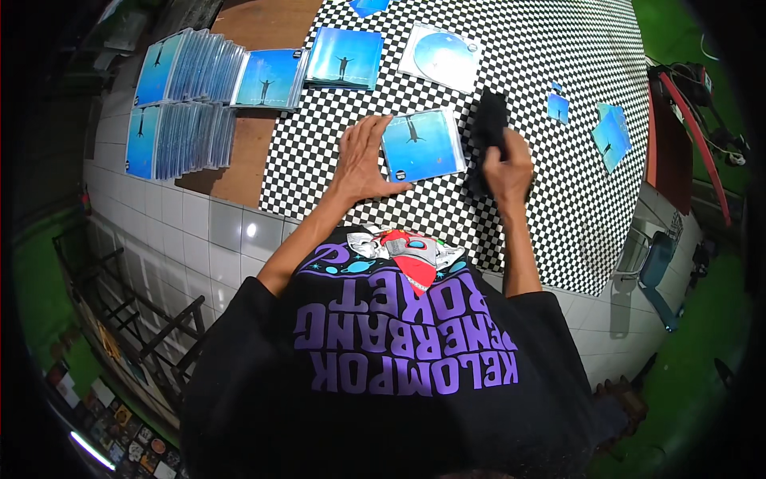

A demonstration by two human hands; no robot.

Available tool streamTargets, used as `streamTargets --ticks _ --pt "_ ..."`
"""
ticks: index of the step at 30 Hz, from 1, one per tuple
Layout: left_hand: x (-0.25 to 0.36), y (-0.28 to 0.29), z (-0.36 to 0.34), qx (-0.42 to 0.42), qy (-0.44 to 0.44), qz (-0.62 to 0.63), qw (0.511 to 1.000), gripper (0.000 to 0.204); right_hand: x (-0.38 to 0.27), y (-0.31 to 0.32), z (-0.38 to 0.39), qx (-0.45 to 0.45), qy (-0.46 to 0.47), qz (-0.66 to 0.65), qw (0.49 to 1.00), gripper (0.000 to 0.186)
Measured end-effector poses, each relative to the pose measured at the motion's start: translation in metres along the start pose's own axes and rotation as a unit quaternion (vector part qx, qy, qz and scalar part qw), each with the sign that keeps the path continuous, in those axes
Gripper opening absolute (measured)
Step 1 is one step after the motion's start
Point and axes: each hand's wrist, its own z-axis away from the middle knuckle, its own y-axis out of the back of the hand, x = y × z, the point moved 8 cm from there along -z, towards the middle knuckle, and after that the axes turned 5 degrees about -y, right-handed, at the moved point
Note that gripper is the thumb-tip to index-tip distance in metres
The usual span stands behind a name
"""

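The left hand [365, 160] is spread wide, holding a blue disc case [423, 148] between fingers at its upper left corner and thumb by its lower edge; the case rests on the checkered table [558, 223], near its front edge. The right hand [509, 169], just right of the case, is closed around a black cloth [489, 124]. Farther off lie blue booklets [345, 60] and an unsleeved disc [444, 60]; leftward, two rows of cases [195, 72].

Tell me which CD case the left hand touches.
The lone blue case, pictured just below the case with a pale disc: the left hand touches its left side. The stacked cases at left are untouched.
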Motion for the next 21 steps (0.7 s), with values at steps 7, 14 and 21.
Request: streamTargets --ticks 7,14,21 --pt "0.004 -0.027 0.004 0.041 -0.024 -0.095 0.994 0.13 -0.115 -0.082 0.026 -0.046 0.263 0.177 0.947 0.048" --pt "0.007 -0.019 -0.003 0.032 0.017 -0.002 0.999 0.137 -0.1 -0.096 0.033 -0.057 0.251 0.164 0.952 0.048" --pt "0.014 -0.011 -0.004 0.041 0.012 -0.009 0.999 0.14 -0.085 -0.068 0.015 0.037 0.253 0.229 0.939 0.048"
